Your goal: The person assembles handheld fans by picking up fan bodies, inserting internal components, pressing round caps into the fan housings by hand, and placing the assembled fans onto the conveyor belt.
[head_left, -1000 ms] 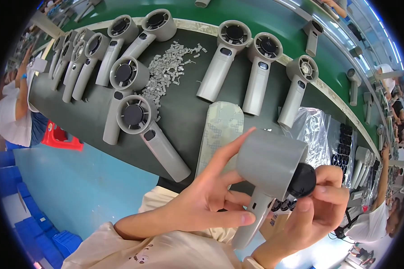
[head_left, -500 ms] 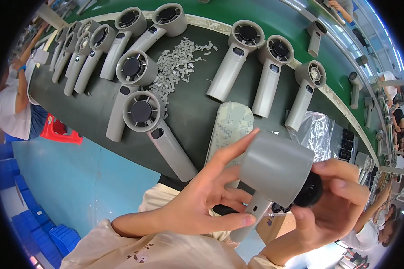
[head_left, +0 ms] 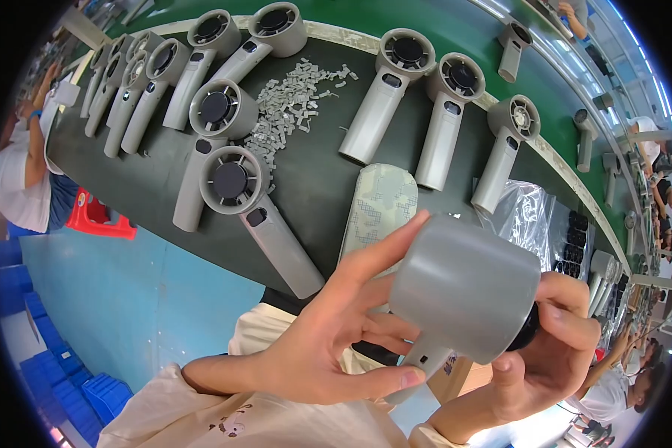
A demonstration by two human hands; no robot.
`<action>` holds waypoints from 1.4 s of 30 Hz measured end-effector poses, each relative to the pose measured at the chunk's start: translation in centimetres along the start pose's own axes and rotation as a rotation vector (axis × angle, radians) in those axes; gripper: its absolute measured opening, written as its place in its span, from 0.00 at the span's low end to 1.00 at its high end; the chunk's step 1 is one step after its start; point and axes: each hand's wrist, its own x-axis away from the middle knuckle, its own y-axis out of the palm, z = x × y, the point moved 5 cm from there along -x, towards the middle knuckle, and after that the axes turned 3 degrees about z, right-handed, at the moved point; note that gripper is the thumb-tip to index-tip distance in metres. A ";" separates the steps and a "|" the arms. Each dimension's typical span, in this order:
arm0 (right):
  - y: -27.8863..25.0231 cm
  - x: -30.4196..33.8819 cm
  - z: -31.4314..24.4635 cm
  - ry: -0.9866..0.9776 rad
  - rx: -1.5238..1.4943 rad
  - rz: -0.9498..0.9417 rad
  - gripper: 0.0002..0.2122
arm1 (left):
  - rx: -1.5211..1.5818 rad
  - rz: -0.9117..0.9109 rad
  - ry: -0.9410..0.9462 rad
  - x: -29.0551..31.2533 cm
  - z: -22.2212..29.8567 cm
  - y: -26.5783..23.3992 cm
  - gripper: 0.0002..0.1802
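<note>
My left hand (head_left: pixel 321 340) is closed round a grey handheld fan (head_left: pixel 463 287), its thumb at the neck and fingers along the far side. The fan's wide cylindrical head points right, and its handle slants down behind my thumb. Pinched in my right hand (head_left: pixel 552 355) is a black round fan part (head_left: pixel 527 330), set against the open right end of the head and partly hidden by it. Just beyond my left fingers lies a pale oblong block with a grid pattern (head_left: pixel 381 201).
Several grey fans stand about the dark table, one with a black hub (head_left: pixel 231 181) nearest on the left. A heap of small grey pieces (head_left: pixel 295 97) lies between them. Clear plastic bags (head_left: pixel 519 216) and black round parts (head_left: pixel 575 239) sit at right. A green conveyor (head_left: pixel 418 19) runs behind.
The fan head has shifted slightly right and turned over the black fan part, which now shows less. My right hand has moved in close against the head's rim.
</note>
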 end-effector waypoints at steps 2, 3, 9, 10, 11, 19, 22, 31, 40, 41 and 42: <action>-0.2 0.0 -0.1 0.027 0.013 0.024 0.23 | -0.068 -0.048 0.040 -0.3 0.2 0.2 0.63; -0.1 0.0 -0.2 0.023 0.016 0.028 0.23 | -0.066 -0.052 0.040 -0.3 0.2 0.3 0.63; 0.1 0.3 -0.2 0.056 0.025 0.155 0.21 | -0.020 -0.001 0.048 0.2 0.1 0.0 0.59; 0.2 0.1 -0.4 0.036 0.051 0.125 0.22 | -0.070 0.005 0.059 0.2 0.2 0.0 0.64; 0.2 0.0 -0.5 0.017 0.076 0.094 0.22 | -0.070 0.004 0.059 0.2 0.2 0.1 0.64; 0.1 -0.5 -0.9 0.022 0.113 0.013 0.22 | -0.039 -0.037 0.112 -0.2 0.4 0.2 0.52; 0.4 -0.6 -0.7 0.027 0.111 0.000 0.21 | -0.090 -0.028 0.099 0.0 0.3 -0.1 0.64; 0.5 -1.2 -1.2 0.032 0.187 -0.039 0.23 | -0.153 -0.052 0.118 0.0 0.2 -0.1 0.62; 0.9 -1.2 -2.0 0.087 0.303 0.067 0.18 | -0.173 -0.090 0.166 -0.3 0.5 0.2 0.52; 0.9 -1.1 -1.8 0.087 0.246 0.040 0.18 | -0.173 -0.096 0.165 -0.3 0.5 0.4 0.52; 0.8 -1.0 -1.8 0.087 0.250 0.045 0.18 | -0.171 -0.091 0.150 -0.4 0.4 0.5 0.52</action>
